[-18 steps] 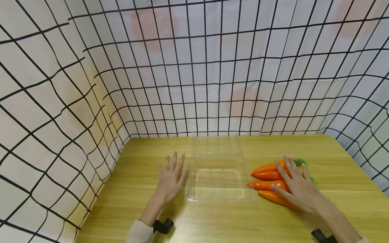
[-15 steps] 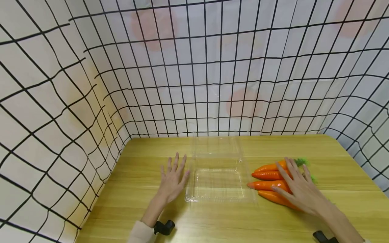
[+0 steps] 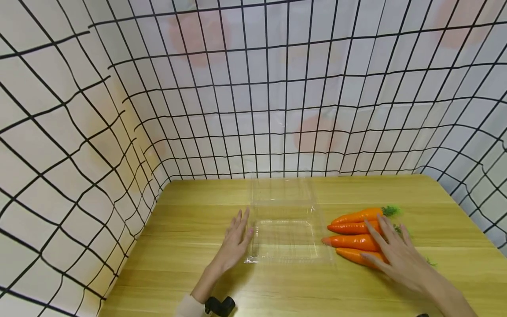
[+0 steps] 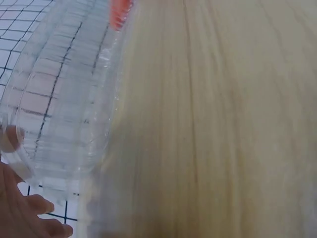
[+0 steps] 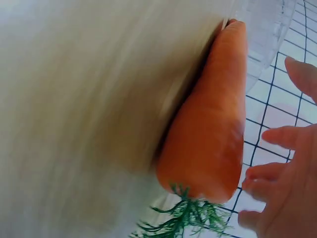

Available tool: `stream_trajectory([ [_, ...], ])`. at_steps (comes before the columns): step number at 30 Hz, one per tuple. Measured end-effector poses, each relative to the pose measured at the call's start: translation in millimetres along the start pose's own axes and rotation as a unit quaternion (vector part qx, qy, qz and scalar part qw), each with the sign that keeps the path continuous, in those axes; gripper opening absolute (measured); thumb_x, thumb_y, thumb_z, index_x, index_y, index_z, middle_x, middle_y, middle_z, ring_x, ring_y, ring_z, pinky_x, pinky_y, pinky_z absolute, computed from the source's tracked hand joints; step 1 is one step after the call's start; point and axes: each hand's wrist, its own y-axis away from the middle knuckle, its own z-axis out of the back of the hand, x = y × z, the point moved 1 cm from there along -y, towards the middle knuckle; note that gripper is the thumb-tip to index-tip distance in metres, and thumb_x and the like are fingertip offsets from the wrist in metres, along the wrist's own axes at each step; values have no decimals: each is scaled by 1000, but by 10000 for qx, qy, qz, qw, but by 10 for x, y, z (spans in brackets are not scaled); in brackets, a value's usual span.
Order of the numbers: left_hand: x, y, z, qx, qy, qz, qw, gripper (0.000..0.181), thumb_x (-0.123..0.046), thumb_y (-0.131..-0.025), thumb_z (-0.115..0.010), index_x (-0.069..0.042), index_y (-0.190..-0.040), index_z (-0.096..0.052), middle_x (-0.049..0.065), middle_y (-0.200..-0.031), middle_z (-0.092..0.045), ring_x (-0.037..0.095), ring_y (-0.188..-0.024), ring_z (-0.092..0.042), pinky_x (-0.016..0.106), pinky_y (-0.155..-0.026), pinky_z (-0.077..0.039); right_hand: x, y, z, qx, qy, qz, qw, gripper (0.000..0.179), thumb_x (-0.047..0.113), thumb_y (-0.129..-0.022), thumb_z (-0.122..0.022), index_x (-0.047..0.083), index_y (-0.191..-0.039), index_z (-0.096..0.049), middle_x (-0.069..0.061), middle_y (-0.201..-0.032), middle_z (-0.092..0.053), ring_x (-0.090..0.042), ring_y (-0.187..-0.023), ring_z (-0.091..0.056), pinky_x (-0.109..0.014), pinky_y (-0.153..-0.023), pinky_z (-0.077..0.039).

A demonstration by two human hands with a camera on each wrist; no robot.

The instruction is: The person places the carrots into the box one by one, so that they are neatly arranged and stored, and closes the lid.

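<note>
A hinged clear plastic container lies with its lid folded back on the table, in the middle of the head view. My left hand has its fingers extended at the container's left edge, fingertips right at the rim. In the left wrist view the container shows beside the fingers. To the right, several orange carrots with green tops lie side by side, tips toward the container. Above their leafy ends hovers my right hand, fingers spread. The nearest carrot fills the middle of the right wrist view.
The wooden table carries everything. Black wire grid panels with pale patterned cloth behind them rise at the back and both sides. The container's lid reaches toward the back grid.
My left hand has moved right, up to the container's left edge. My right hand has shifted slightly right and nearer to me, uncovering more of the carrots.
</note>
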Motion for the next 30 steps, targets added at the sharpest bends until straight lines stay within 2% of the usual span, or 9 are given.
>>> stream_trajectory([
  [1, -4, -2, -14, 10, 59, -20, 10000, 62, -34, -113, -38, -17, -168, -16, 23, -173, -4, 52, -158, -1, 79, -122, 3, -14, 13, -9, -52, -69, 75, 9999, 79, 38, -103, -62, 3, -164, -25, -23, -173, 2, -17, -160, 19, -37, -127, 27],
  [6, -9, -11, -71, 72, 224, -51, 9997, 61, -35, -113, -37, -16, -167, -16, 23, -173, -3, 51, -159, -2, 77, -124, 0, -52, 77, -34, -105, -552, 62, 9984, 75, 29, -102, -65, 11, -164, -29, -25, -172, -13, -50, -157, -13, -32, -130, 19],
  [9, -5, -17, -73, 105, 298, -37, 9995, 64, -39, -113, -35, -14, -168, -12, 22, -173, -3, 49, -159, -3, 75, -125, -3, -30, 117, -31, -191, -762, -47, 9969, 73, 26, -100, -68, 17, -164, -33, -25, -169, -25, -58, -145, -32, -47, -134, 6],
  [12, 0, -33, -67, 151, 471, -77, 9987, 68, -43, -113, -33, -11, -168, -8, 21, -174, -3, 45, -160, -4, 70, -127, -6, -10, 138, -28, -483, -864, 7, 9951, 71, 22, -96, -73, 20, -160, -42, -21, -164, -36, -51, -141, -39, -41, -134, -4],
  [13, 2, -40, -66, 168, 551, -102, 9983, 69, -43, -113, -32, -11, -168, -6, 20, -174, -2, 44, -161, -4, 68, -129, -7, -5, 136, -25, -597, -857, 63, 9945, 71, 20, -94, -75, 20, -158, -45, -20, -161, -41, -48, -138, -42, -49, -132, -15],
  [17, 12, -59, -70, 234, 924, -181, 9953, 67, -34, -114, -34, -8, -167, -1, 20, -174, -2, 41, -160, -9, 59, -131, -10, -8, 112, -8, -972, -722, 256, 9923, 69, 13, -86, -83, 20, -150, -57, -17, -145, -53, -36, -126, -48, -54, -105, -42],
  [19, 15, -60, -78, 244, 1089, -218, 9935, 65, -26, -115, -34, -6, -167, 0, 21, -174, -1, 42, -160, -10, 59, -131, -11, -12, 107, -2, -1098, -629, 347, 9914, 69, 13, -81, -85, 20, -146, -62, -15, -139, -56, -32, -121, -49, -53, -92, -43],
  [25, 21, -53, -111, 190, 1515, -216, 9880, 62, -15, -115, -31, -4, -166, 3, 20, -174, -1, 44, -159, -8, 59, -130, -9, -14, 104, 3, -1509, -357, 664, 9857, 60, 14, -69, -91, 21, -126, -76, -2, -119, -61, -14, -110, -48, -29, -90, -37],
  [30, -7, -54, -120, 29, 1762, -199, 9842, 60, -13, -115, -29, -3, -166, 1, 19, -174, -4, 41, -160, -8, 57, -130, -7, -29, 124, -3, -1573, -208, 874, 9835, 58, 17, -66, -93, 23, -121, -78, 7, -109, -61, -3, -101, -47, -21, -84, -40],
])
